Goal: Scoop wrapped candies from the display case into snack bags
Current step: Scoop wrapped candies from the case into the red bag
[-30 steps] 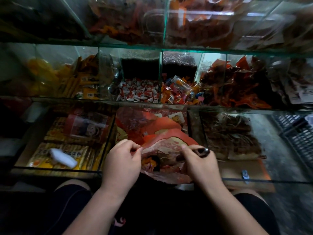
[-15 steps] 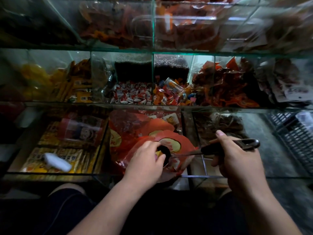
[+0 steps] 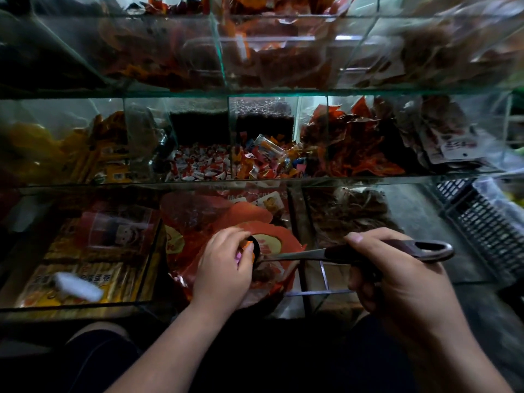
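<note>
Swung rightward, right hand (image 3: 397, 279) grips scoop (image 3: 312, 255), candies (image 3: 249, 246) at snack bag (image 3: 286, 239) pinched by left hand (image 3: 224, 268).

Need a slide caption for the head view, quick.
Left hand grips a red snack bag while the right hand holds a scoop at its mouth, at a glass display case.

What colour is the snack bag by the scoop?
The snack bag is red with a yellow oval; head view.

Pretty sure the display case (image 3: 255, 92) is smooth clear glass. The scoop (image 3: 312, 255) has a shiny metal neck and a dark handle. The snack bag (image 3: 286, 236) is crinkly glossy film, and the crate (image 3: 487, 231) at 3 o'clock looks like matt plastic.
</note>
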Motion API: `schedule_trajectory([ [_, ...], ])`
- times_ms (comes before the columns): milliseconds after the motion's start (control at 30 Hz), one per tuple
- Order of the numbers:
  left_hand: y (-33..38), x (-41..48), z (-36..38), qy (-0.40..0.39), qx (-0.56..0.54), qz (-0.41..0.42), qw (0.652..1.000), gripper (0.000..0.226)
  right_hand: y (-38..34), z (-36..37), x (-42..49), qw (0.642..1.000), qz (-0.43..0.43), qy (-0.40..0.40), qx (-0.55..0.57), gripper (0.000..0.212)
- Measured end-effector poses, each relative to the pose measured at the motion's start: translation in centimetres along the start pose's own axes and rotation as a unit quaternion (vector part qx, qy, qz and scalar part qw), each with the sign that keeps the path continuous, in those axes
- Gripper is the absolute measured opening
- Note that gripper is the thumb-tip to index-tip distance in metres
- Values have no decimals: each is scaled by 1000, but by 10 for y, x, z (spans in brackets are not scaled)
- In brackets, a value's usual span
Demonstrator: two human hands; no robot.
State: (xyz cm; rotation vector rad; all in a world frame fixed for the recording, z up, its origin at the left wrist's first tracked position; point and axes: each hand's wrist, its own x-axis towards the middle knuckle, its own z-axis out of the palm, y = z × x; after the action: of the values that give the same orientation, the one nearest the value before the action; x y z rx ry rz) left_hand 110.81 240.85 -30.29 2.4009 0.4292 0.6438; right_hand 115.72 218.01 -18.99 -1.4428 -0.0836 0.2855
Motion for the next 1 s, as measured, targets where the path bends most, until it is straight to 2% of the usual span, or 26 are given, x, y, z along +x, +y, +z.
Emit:
schedule_trajectory([
  [200,6,23,-5,21,3,33,999,23,-4,4,-1,999,-35,-6,2,21],
  [333,19,55,-12,35,12,74,997,27,-12,8,7,997,-76,21,9,17],
  [500,42,117,-28,36,18,129,991,28,-27,15,34,992,-47,66,97,29],
  [667,40,143,-48,117,-53,60,990,28,-25,26,74,980,-30,103,165,24],
  [733,33,136,-47,114,-59,20,992,27,-16,36,93,986,-74,104,109,22],
  [833,21,122,-41,67,-37,-12,997,34,2,52,119,972,-205,61,-100,14],
  [900,17,115,-36,32,-23,-21,999,40,9,59,127,939,-245,-11,-239,9],
  [1000,11,108,-34,26,-19,-16,999,43,11,60,123,860,-328,-61,-386,16],
])
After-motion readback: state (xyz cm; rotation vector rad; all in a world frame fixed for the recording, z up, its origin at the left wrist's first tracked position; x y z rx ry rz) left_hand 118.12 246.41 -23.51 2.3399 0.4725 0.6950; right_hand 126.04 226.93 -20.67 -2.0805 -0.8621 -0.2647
